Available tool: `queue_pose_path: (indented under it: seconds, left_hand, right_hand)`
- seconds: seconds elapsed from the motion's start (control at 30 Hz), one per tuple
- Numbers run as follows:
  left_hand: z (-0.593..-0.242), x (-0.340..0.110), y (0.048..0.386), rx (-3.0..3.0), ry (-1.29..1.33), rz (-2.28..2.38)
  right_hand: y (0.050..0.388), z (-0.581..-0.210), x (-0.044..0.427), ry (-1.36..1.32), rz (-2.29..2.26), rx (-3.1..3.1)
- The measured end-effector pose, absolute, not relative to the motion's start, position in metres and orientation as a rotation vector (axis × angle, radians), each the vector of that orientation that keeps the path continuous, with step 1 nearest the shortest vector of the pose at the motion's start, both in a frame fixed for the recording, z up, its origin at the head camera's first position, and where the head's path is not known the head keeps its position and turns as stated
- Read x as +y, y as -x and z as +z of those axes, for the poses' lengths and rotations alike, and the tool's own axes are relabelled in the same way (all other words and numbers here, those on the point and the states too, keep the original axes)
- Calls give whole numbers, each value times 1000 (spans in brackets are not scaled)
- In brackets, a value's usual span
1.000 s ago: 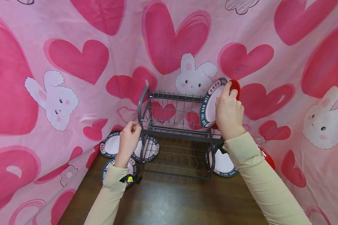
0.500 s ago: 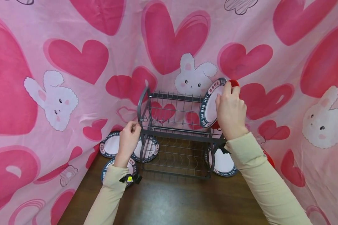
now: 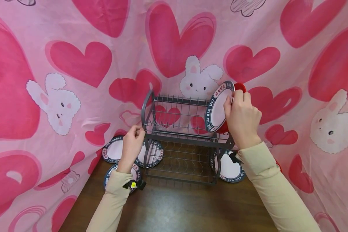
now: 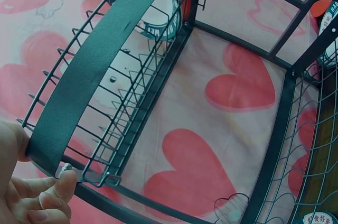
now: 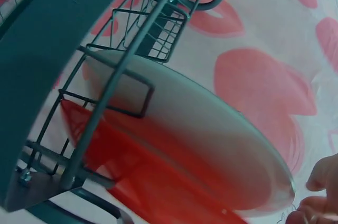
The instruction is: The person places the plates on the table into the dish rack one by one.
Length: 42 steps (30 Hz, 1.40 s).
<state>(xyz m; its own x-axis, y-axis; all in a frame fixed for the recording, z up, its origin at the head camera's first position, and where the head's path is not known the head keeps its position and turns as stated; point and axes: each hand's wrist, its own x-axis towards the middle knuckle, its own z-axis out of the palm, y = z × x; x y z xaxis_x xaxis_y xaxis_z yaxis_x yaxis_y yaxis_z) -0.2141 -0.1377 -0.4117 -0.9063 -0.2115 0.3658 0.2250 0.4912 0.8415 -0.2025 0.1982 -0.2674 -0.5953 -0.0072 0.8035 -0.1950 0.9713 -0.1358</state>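
A person steadies a dark two-tier wire rack with the left hand, thumb and fingers pinching the frame at its left end, while the right hand hovers just beside a white plate banded in blue lettering. The plate stands tilted on edge at the right end of the upper tier, beside a red dish that leans there too. The right hand's fingers are loosely bent, and the right wrist view shows a narrow gap between the fingertips and the rim, with no hold on the plate to be seen. The plate looks stiff and probably light enough for one hand, though its material cannot be told; its smooth, faintly shiny back suggests a slippery surface, and if ceramic it could chip against the metal. The best purchase would seem to be the exposed outer rim, thumb on the face and fingers behind, clear of the wires. Three more plates lie on the dark table at left, with another plate at right, before a pink heart-patterned cloth
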Motion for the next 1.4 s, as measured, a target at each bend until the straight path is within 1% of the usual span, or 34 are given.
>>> queue_pose_path:
  seconds: [0.5,1.03,1.4]
  left_hand:
    - [-410,-137,216,-2308,10,-1399]
    - [-411,-137,215,-2317,11,-1390]
    - [-411,-137,214,-2318,19,-1387]
  right_hand:
    - [186,-283,221,-287,264,-2094]
    - [165,-298,238,-265,303,-2087]
    - [156,-312,256,-257,308,-2106]
